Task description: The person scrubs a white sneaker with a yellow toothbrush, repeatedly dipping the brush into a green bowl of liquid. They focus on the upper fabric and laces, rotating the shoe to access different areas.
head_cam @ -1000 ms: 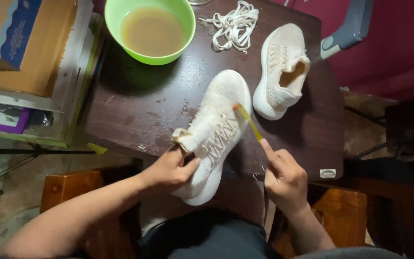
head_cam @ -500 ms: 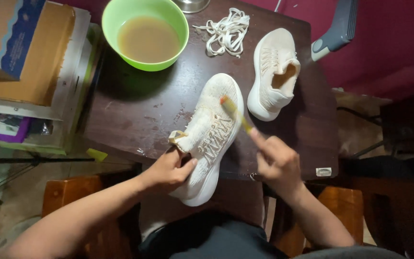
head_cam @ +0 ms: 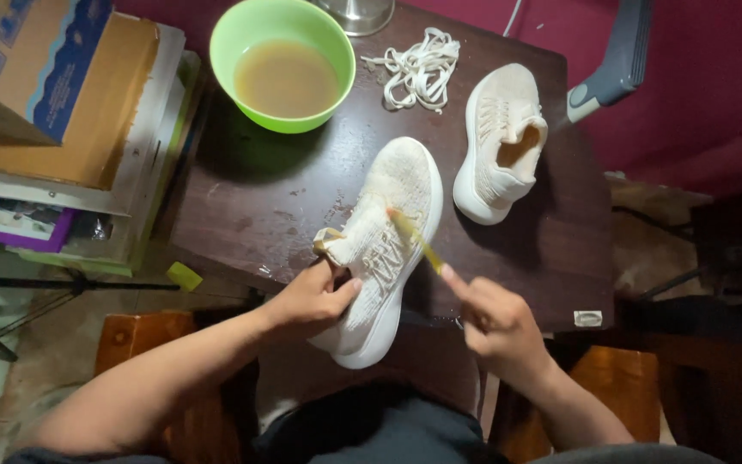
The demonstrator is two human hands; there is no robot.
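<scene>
A cream knit sneaker [head_cam: 386, 232] lies on the dark wooden table [head_cam: 259, 206], its heel hanging over the near edge. My left hand [head_cam: 311, 299] grips the sneaker at its collar and heel. My right hand [head_cam: 495, 322] holds a thin yellow brush [head_cam: 414, 241], whose head rests on the sneaker's upper near the lace area. A second cream sneaker [head_cam: 500, 142] stands apart to the right, without laces.
A green bowl [head_cam: 282, 64] of brownish water sits at the table's far side. A pile of white laces [head_cam: 418, 69] lies beside it. Cardboard boxes [head_cam: 45, 94] are stacked to the left. A blue-grey handle [head_cam: 616, 64] leans at the right.
My right hand has moved the brush leftward across the sneaker's upper, from near its right side toward its middle. My left hand keeps its grip.
</scene>
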